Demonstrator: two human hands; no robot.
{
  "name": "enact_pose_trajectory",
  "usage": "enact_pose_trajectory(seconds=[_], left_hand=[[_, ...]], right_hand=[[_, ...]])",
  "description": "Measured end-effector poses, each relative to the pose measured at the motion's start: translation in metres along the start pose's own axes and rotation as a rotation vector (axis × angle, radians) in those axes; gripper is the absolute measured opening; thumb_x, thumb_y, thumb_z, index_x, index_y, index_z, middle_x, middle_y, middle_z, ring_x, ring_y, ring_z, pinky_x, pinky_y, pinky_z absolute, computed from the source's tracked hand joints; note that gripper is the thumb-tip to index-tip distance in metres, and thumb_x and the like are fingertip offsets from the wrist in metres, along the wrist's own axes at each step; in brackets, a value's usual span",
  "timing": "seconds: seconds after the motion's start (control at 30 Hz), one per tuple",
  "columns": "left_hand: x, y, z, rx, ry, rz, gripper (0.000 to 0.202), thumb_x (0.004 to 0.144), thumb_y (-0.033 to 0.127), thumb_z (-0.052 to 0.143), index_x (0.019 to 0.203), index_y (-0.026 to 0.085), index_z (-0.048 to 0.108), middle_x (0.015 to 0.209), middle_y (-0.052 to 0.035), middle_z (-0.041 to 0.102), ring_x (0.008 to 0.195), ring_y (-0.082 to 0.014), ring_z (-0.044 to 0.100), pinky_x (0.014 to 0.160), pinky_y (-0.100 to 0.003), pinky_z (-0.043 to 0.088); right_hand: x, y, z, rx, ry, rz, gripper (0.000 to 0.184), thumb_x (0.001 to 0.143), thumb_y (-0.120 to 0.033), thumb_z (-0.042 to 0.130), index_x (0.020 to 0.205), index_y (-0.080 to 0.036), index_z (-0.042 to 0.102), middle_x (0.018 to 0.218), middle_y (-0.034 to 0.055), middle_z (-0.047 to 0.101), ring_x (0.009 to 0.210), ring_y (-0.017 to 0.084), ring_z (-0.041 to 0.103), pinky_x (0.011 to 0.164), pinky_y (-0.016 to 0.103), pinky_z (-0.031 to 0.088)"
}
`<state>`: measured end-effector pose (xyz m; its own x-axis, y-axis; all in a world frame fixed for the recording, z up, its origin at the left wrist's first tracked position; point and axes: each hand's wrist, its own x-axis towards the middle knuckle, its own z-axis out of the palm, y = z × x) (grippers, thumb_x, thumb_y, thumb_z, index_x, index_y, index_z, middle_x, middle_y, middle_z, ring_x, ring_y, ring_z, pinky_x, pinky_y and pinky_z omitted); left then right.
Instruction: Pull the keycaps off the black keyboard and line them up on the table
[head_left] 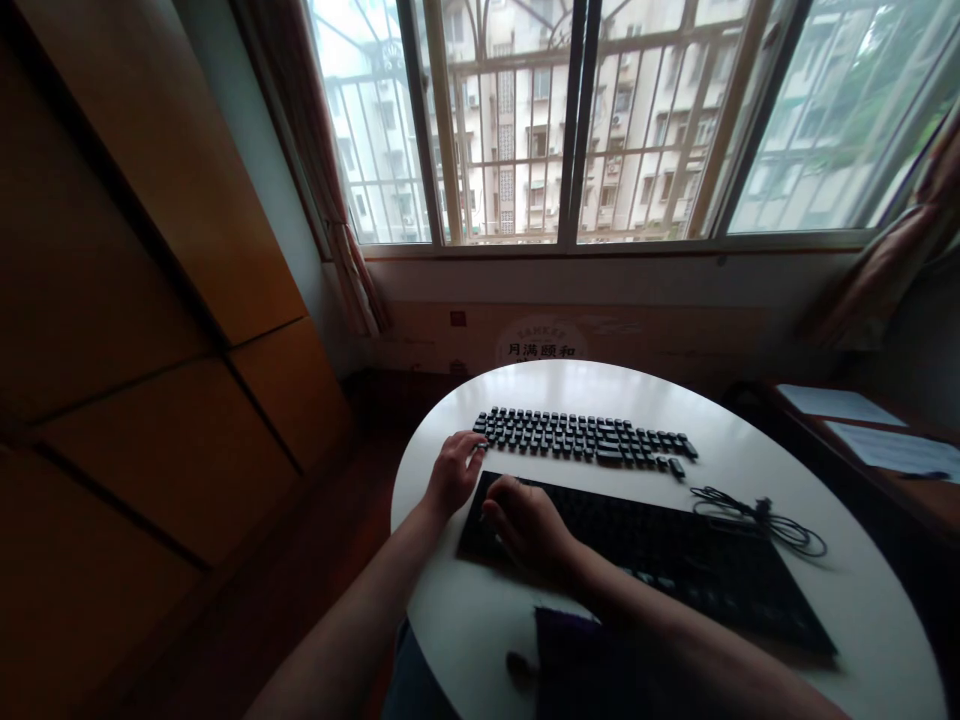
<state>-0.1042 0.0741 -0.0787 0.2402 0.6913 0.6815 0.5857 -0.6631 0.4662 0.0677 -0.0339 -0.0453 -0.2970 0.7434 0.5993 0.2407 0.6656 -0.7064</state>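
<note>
Rows of loose black keycaps (555,432) lie across the far part of the white round table (442,610). At the left end of these rows, my left hand (454,472) pinches a keycap (481,445) between thumb and fingers. A black keyboard (675,550) lies nearer to me, slanting down to the right. Over its left end my right hand (529,515) is closed with curled fingers; whatever it grips is hidden. The keyboard surface is too dark to make out much detail.
A coiled black cable (772,520) lies right of the keycaps. Dark cloth (592,665) and a small dark object (519,664) are at the table's near side. Papers (892,450) rest on a side table at right. Wooden cabinets (150,400) stand at left.
</note>
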Motion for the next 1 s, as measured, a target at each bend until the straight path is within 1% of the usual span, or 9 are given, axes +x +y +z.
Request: enact_pose_trajectory(seconds=[0.07, 0.13, 0.2, 0.27, 0.37, 0.5, 0.67, 0.83, 1.0], left_hand=[[-0.008, 0.004, -0.006, -0.034, -0.006, -0.024, 0.017, 0.092, 0.017, 0.049, 0.096, 0.020, 0.065, 0.104, -0.0070, 0.066, 0.104, -0.0225, 0.061, 0.097, -0.041, 0.050], [-0.019, 0.008, -0.015, -0.109, -0.035, -0.083, 0.017, 0.092, 0.019, 0.049, 0.093, 0.019, 0.066, 0.101, -0.0066, 0.068, 0.099, -0.0215, 0.063, 0.091, -0.038, 0.053], [-0.032, 0.014, -0.025, -0.220, -0.095, -0.166, 0.018, 0.092, 0.022, 0.051, 0.101, 0.019, 0.066, 0.103, -0.0066, 0.069, 0.098, -0.0215, 0.065, 0.088, -0.037, 0.054], [-0.045, 0.022, -0.036, -0.319, -0.186, -0.206, 0.024, 0.090, 0.025, 0.055, 0.111, 0.020, 0.065, 0.112, -0.0076, 0.068, 0.106, -0.0231, 0.063, 0.094, -0.040, 0.052], [-0.059, 0.034, -0.046, -0.385, -0.349, -0.154, 0.025, 0.086, 0.026, 0.062, 0.109, 0.020, 0.068, 0.122, -0.0095, 0.065, 0.117, -0.0261, 0.059, 0.104, -0.042, 0.046], [-0.064, 0.044, -0.048, -0.310, -0.490, -0.088, 0.025, 0.080, 0.027, 0.071, 0.105, 0.022, 0.072, 0.125, -0.0101, 0.063, 0.119, -0.0273, 0.057, 0.106, -0.043, 0.044], [-0.063, 0.048, -0.043, -0.190, -0.545, -0.014, 0.025, 0.077, 0.023, 0.076, 0.102, 0.023, 0.074, 0.119, -0.0087, 0.066, 0.122, -0.0288, 0.052, 0.108, -0.046, 0.042], [-0.063, 0.049, -0.043, -0.174, -0.545, -0.015, 0.022, 0.077, 0.022, 0.077, 0.099, 0.023, 0.074, 0.121, -0.0080, 0.065, 0.123, -0.0288, 0.050, 0.107, -0.046, 0.043], [-0.061, 0.048, -0.044, -0.193, -0.551, -0.016, 0.019, 0.078, 0.022, 0.077, 0.096, 0.022, 0.074, 0.121, -0.0092, 0.065, 0.122, -0.0281, 0.051, 0.106, -0.045, 0.043]], right_hand=[[0.008, -0.007, -0.011, 0.005, 0.034, 0.068, 0.018, 0.097, -0.035, 0.051, 0.090, -0.019, 0.054, 0.062, -0.0032, 0.052, 0.054, 0.011, 0.044, 0.054, 0.022, 0.036], [0.011, -0.010, -0.020, 0.047, 0.008, 0.141, 0.022, 0.098, -0.039, 0.049, 0.090, -0.019, 0.054, 0.062, -0.0033, 0.052, 0.054, 0.011, 0.045, 0.053, 0.022, 0.036], [0.007, -0.007, -0.025, 0.071, -0.050, 0.199, 0.023, 0.098, -0.040, 0.049, 0.090, -0.019, 0.054, 0.063, -0.0031, 0.053, 0.055, 0.011, 0.047, 0.054, 0.022, 0.038], [-0.004, 0.000, -0.025, 0.054, -0.098, 0.241, 0.022, 0.097, -0.039, 0.051, 0.090, -0.019, 0.055, 0.064, -0.0028, 0.055, 0.056, 0.011, 0.048, 0.056, 0.022, 0.038], [-0.023, 0.015, -0.019, 0.021, -0.122, 0.299, 0.024, 0.097, -0.040, 0.053, 0.089, -0.018, 0.056, 0.064, -0.0026, 0.055, 0.057, 0.011, 0.048, 0.056, 0.021, 0.037], [-0.033, 0.027, -0.011, 0.039, -0.084, 0.345, 0.029, 0.098, -0.045, 0.048, 0.090, -0.018, 0.055, 0.064, -0.0023, 0.055, 0.057, 0.012, 0.048, 0.055, 0.022, 0.037], [-0.029, 0.027, -0.009, 0.019, -0.088, 0.339, 0.029, 0.098, -0.044, 0.048, 0.088, -0.017, 0.055, 0.069, -0.0001, 0.058, 0.061, 0.013, 0.052, 0.059, 0.023, 0.040], [-0.030, 0.021, -0.011, -0.016, -0.108, 0.366, 0.025, 0.098, -0.040, 0.049, 0.088, -0.018, 0.055, 0.068, -0.0005, 0.059, 0.060, 0.013, 0.052, 0.059, 0.023, 0.039], [-0.031, 0.014, -0.011, -0.077, -0.201, 0.324, 0.017, 0.097, -0.034, 0.050, 0.090, -0.019, 0.054, 0.069, -0.0006, 0.060, 0.060, 0.013, 0.053, 0.058, 0.022, 0.038]])
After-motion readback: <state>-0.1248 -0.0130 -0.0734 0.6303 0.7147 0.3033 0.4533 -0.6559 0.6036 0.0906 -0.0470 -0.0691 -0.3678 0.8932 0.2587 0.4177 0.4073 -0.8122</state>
